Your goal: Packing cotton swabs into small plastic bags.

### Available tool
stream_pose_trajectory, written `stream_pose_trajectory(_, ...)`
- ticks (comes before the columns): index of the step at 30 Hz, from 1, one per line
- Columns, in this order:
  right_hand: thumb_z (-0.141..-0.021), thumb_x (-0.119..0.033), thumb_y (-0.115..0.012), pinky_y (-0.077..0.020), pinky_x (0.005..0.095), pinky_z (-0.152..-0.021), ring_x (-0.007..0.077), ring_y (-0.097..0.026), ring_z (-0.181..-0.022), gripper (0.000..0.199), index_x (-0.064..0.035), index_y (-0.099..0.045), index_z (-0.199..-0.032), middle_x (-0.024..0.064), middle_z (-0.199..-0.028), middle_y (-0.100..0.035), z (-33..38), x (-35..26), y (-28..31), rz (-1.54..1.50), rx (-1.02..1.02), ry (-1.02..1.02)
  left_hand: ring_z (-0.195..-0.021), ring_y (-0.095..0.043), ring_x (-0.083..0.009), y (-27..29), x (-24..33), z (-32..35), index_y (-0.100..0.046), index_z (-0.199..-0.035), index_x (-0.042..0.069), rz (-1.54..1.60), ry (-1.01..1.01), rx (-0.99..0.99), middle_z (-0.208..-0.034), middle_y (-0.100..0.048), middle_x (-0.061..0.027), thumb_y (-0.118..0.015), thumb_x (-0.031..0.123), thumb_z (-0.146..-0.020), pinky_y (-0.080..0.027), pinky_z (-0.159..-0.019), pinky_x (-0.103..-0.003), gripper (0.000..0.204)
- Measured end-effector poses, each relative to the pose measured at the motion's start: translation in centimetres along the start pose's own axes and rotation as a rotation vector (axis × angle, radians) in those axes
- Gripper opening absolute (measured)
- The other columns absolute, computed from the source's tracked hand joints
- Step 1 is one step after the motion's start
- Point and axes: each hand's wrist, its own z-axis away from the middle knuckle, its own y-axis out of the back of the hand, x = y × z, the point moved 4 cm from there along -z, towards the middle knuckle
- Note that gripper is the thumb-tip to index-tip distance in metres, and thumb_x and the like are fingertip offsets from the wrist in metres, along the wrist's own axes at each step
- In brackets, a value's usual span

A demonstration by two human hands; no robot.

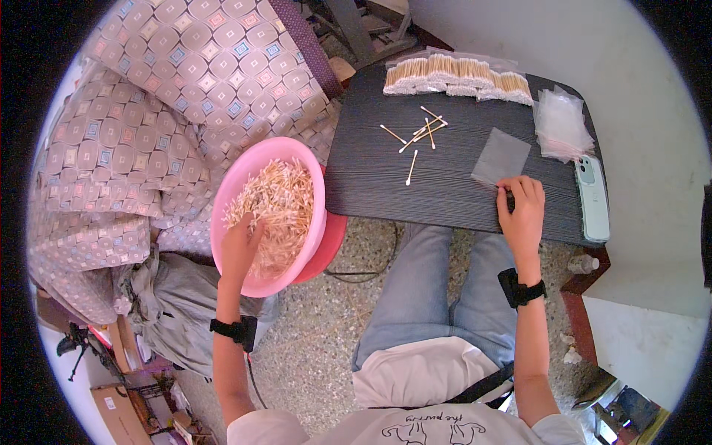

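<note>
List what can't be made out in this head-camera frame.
- Left hand fingertips: buried among cotton swabs in the pink basin; any grasp is hidden.
- Right hand: fingers cover the clear bag's corner; pinching or pressing is unclear.
- Bagged swabs: too small to count.

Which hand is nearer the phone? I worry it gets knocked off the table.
Right. The right hand rests on the table just beside the phone; the left hand is in the pink basin.
</note>
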Motion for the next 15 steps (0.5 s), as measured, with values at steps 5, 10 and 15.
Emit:
stream_pose_trajectory(5, -0.074, -0.003, -0.061, -0.0402, 0.0385, -0.078, 0.0281, -0.050, -0.088, 0.012, -0.0060, -0.058, -0.085, 0.0077, -0.087, -0.055, 0.0, -0.2, 0.0, -0.007, -0.002, 0.012, -0.056, -0.056, -0.0323, -0.1, -2.3, -0.5, -0.056, -0.098, -0.001, 0.033, 0.101, 0.030, -0.063, -0.056, -0.0203, -0.057, 0.024, -0.087, -0.039, -0.051, -0.039, 0.028)
stream_pose_trajectory(10, -0.074, -0.003, -0.060, -0.0403, 0.0386, -0.078, 0.0280, -0.050, -0.087, 0.011, -0.0058, -0.058, -0.085, 0.0073, -0.086, -0.055, -0.1, -0.4, 0.1, 0.002, 0.005, 0.020, -0.051, -0.051, -0.0239, 0.1, -3.9, -0.6, -0.054, -0.096, -0.003, 0.297, 0.098, 0.143, -0.058, -0.053, -0.0167, -0.055, 0.020, -0.089, -0.037, -0.049, -0.035, 0.024)
stream_pose_trajectory(15, -0.074, -0.003, -0.060, -0.0401, 0.0389, -0.078, 0.0281, -0.050, -0.088, 0.011, -0.0056, -0.058, -0.085, 0.0071, -0.086, -0.055, 0.0, -0.1, 0.0, 0.004, 0.004, 0.016, -0.049, -0.043, -0.0136, 0.3, -3.8, -0.6, -0.051, -0.085, -0.002, 0.414, 0.226, 0.163, -0.054, -0.046, -0.0094, -0.053, 0.019, -0.091, -0.034, -0.046, -0.030, 0.022)
